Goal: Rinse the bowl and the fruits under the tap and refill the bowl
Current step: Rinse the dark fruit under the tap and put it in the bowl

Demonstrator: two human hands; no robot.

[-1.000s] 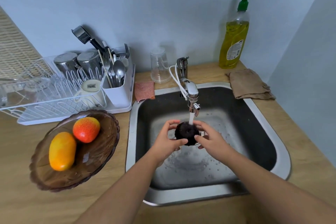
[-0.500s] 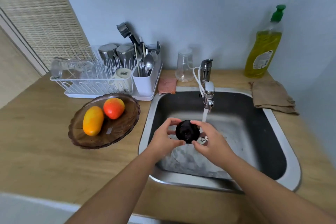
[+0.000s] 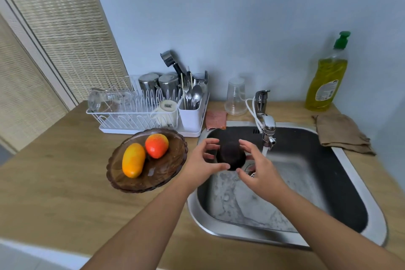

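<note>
round dark fruit (image 3: 231, 155) between left hand (image 3: 198, 165) and right hand (image 3: 262, 174)

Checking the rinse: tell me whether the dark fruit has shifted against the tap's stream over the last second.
Yes. The dark fruit was in the water stream from the tap; now it is left of it, toward the bowl.

The tap (image 3: 269, 126) is jutting over the back of the sink (image 3: 241, 233), its stream falling just right of the dark fruit (image 3: 231, 155) that the left hand (image 3: 197, 164) is holding over the drain, with the right hand (image 3: 260, 173) close beside it. The basin's right half and front are lying open. On the left, the bowl (image 3: 175, 169) is sitting just beside the sink rim, the dish rack (image 3: 131, 114) is crowding in behind it, and bare counter (image 3: 54, 193) is stretching in front.
</note>
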